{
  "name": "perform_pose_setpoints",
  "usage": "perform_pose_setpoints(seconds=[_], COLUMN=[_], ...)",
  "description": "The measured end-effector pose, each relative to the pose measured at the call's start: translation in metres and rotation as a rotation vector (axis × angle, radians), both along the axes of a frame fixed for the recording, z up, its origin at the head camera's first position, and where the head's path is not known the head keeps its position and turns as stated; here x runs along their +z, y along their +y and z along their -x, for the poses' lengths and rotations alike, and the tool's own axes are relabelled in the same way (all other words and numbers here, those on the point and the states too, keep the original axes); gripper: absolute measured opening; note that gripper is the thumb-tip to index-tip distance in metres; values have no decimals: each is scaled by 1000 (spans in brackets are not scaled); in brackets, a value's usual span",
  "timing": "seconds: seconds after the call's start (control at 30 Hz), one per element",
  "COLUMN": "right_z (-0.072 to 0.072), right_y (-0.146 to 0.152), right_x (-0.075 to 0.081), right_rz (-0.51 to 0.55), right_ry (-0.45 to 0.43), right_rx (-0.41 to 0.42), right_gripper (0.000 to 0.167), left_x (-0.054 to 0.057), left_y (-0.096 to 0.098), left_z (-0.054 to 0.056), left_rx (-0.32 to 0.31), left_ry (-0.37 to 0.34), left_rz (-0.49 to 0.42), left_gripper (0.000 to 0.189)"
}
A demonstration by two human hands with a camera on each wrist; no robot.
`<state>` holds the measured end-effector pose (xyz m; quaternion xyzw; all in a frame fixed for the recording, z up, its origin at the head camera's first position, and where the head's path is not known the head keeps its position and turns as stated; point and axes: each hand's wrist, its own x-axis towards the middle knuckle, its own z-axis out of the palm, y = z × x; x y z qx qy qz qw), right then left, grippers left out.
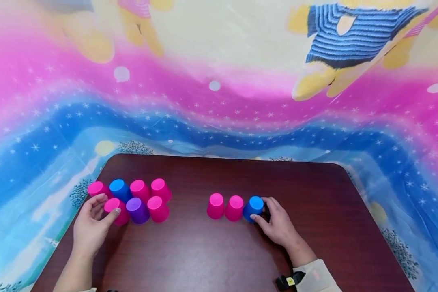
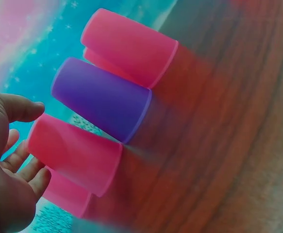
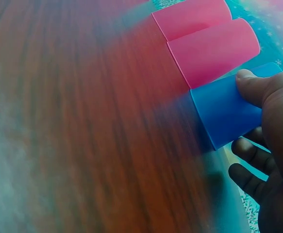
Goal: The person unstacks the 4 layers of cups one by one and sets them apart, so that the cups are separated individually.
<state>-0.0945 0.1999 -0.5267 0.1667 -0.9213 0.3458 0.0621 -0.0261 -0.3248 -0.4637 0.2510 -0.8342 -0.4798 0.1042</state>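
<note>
My right hand [image 1: 279, 223] grips an upturned blue cup [image 1: 253, 209], thumb on its near side and fingers round the back. The right wrist view shows the thumb pressed to the blue cup [image 3: 226, 114] with the lower fingers loose. To its left stand two pink cups [image 1: 234, 209] in the same short row. My left hand [image 1: 91, 227] is spread at the left end of another group, around a pink cup [image 1: 118, 215]. In the left wrist view its thumb and fingers lie right at the narrow end of that pink cup [image 2: 75, 153]. A purple cup [image 1: 138, 211] stands beside it.
The left group has two rows: a pink cup [image 1: 158, 210] ends the front one, and behind stand a blue cup [image 1: 120, 190] and several pink ones. All rest upside down on the dark brown table [image 1: 197, 251]. A patterned cloth [image 1: 219, 109] hangs behind the table.
</note>
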Motion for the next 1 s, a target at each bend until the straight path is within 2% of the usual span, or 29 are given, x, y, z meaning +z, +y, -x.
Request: perform_pose_setpoints(seconds=[0.33, 0.53, 0.77, 1.0], right_z=[0, -1, -3, -1], right_y=[0, 0, 2, 1], right_x=[0, -1, 0, 5], right_rz=[7, 20, 31, 45], right_ry=[-17, -10, -1, -2], right_rx=[-6, -16, -34, -34], right_gripper=[61, 62, 66, 70], left_x=[20, 36, 43, 46], left_y=[11, 24, 47, 77], left_z=[0, -1, -1, 5], left_rx=[-4, -19, -85, -220], left_ry=[173, 198, 275, 403], left_rz=[-14, -41, -46, -87], left_gripper=[69, 70, 67, 64])
